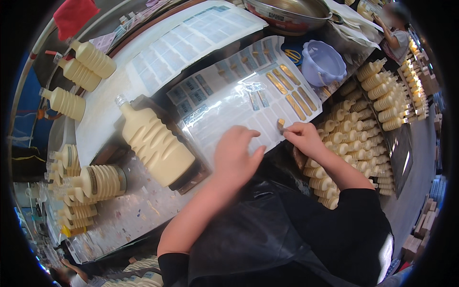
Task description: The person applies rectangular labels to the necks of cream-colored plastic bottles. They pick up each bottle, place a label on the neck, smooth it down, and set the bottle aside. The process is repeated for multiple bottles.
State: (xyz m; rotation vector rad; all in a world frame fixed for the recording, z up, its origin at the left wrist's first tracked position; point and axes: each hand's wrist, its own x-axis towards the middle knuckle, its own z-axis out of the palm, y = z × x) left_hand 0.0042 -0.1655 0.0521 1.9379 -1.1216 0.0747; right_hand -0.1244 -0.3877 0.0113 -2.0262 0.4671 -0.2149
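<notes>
My right hand [306, 139] pinches a small gold sticker [281, 123] by its lower end, just above the near right edge of a glossy sheet of labels [224, 122]. Over the near part of that sheet is my left hand [236, 155], slightly blurred, thumb and fingers apart with nothing between them. Gold strip labels [287, 91] and small blue labels [258, 100] show on the sheet. To the left of my left hand, a large cream bottle [157, 143] with wavy ridges lies on a dark stand [193, 179], its neck pointing away.
Several cream bottles [88, 64] stand at the far left, more [100, 184] at the near left. A lilac bucket [322, 64], yellow-handled scissors [292, 56] and a metal basin [287, 14] sit beyond the sheet. Rows of bottles [351, 138] fill the right. Other people work at the edges.
</notes>
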